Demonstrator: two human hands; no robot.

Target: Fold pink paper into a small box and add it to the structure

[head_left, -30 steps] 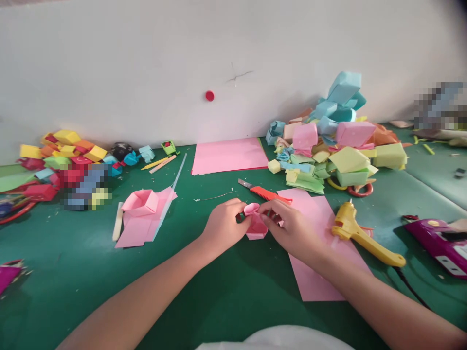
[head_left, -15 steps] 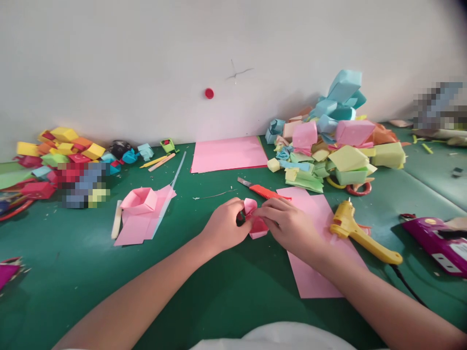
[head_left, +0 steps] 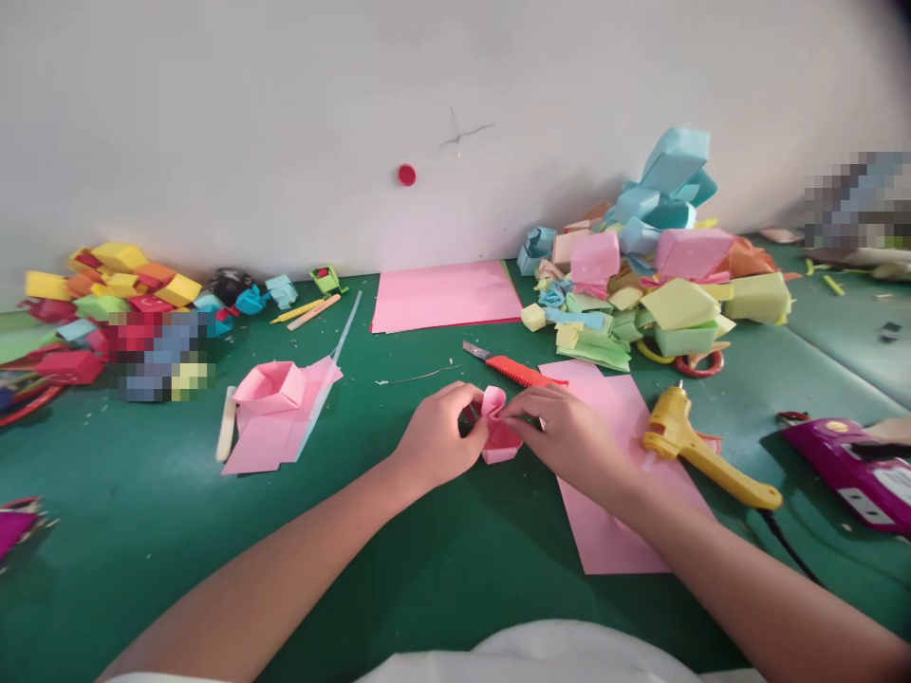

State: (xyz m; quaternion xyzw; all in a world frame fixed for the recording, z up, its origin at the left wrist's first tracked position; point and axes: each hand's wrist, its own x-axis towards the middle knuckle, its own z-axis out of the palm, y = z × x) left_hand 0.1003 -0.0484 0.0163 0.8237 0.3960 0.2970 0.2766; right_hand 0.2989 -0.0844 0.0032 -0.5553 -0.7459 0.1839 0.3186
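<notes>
Between my hands is a small folded pink paper box (head_left: 502,442) with one flap standing up. My left hand (head_left: 442,429) grips its left side, thumb in front and fingers behind. The fingertips of my right hand (head_left: 562,422) pinch the upper edge of the paper from the right. Just beyond my hands lies a red utility knife (head_left: 513,368) with its blade out. A sheet of pink paper (head_left: 612,541) lies partly under my right forearm. Right of that sheet, a yellow hot glue gun (head_left: 701,451) rests on its side.
A pink paper box (head_left: 269,387) sits on pink sheets at left, beside a pale stick (head_left: 226,425) and a glue stick (head_left: 327,398). Paper shapes are piled at right (head_left: 683,313) and left (head_left: 120,285). Pink paper (head_left: 447,296) lies by the wall. A purple device (head_left: 846,470) stands far right.
My right hand's fingers have drawn back slightly and narrowed to a pinch, so more of the small box and its upright flap shows. My left hand keeps its grip.
</notes>
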